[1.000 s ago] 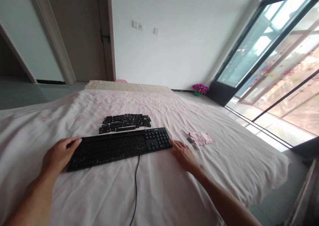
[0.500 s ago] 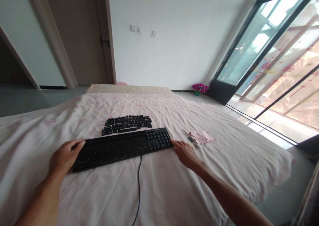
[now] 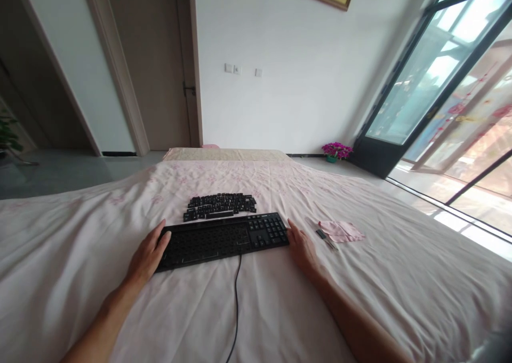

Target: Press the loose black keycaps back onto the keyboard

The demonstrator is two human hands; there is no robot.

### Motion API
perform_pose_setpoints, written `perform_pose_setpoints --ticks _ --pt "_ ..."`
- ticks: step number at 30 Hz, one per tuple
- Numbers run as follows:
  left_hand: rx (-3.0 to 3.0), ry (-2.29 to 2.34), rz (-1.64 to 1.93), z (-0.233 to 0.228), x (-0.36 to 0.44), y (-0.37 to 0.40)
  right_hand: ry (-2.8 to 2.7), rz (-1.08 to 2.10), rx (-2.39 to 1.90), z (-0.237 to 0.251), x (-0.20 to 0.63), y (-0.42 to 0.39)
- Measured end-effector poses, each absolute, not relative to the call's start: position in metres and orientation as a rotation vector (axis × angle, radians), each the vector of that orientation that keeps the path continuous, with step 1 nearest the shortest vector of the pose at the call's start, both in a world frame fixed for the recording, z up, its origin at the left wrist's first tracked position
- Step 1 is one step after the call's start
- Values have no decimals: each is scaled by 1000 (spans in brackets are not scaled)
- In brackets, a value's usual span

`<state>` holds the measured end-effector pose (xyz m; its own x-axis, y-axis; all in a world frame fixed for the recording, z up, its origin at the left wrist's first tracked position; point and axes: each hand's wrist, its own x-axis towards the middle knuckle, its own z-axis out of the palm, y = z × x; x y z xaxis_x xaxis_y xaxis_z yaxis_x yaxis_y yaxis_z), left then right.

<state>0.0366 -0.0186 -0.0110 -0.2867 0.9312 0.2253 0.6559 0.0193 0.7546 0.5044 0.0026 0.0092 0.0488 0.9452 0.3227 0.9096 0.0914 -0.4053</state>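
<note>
A black computer keyboard (image 3: 208,241) lies flat on the pale bedspread, its main section stripped of keycaps while the keys on its right side are in place. My left hand (image 3: 149,252) grips its left end, thumb at the top edge and fingers along the side. At the opposite end, my right hand (image 3: 303,250) holds the right edge, its fingers partly hidden. Just beyond the keyboard, loose black keycaps (image 3: 224,202) lie in rows, with a long space bar (image 3: 220,214) nearest. A dark cable (image 3: 237,299) runs from the keyboard toward me.
Right of my right hand lie a crumpled pink cloth (image 3: 343,231) and a small, thin tool (image 3: 327,239) with a dark end. The bedspread (image 3: 280,309) is wrinkled. Beyond are a brown door (image 3: 150,58), a pot of magenta flowers (image 3: 336,150) and a glass door (image 3: 412,80).
The camera view has tilted up and turned left. My left hand has shifted its hold on the keyboard's left end, with its fingers now straighter along the side; the right hand stays at the right edge.
</note>
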Motion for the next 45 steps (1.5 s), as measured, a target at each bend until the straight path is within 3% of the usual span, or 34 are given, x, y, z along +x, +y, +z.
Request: perform_pose_setpoints --ticks 14,21,34,45 --pt "1619 1822 1250 -3 124 -9 -1883 -126 -1915 0 540 31" --pt "1551 1624 1343 4 115 -25 -1898 -236 -1925 -11 544 35" --pt "1162 1769 1615 -8 104 -31 -1882 -237 -1902 -14 542 38" --pt "1330 1844 1551 -11 103 -28 -1895 -186 -1853 -9 538 35"
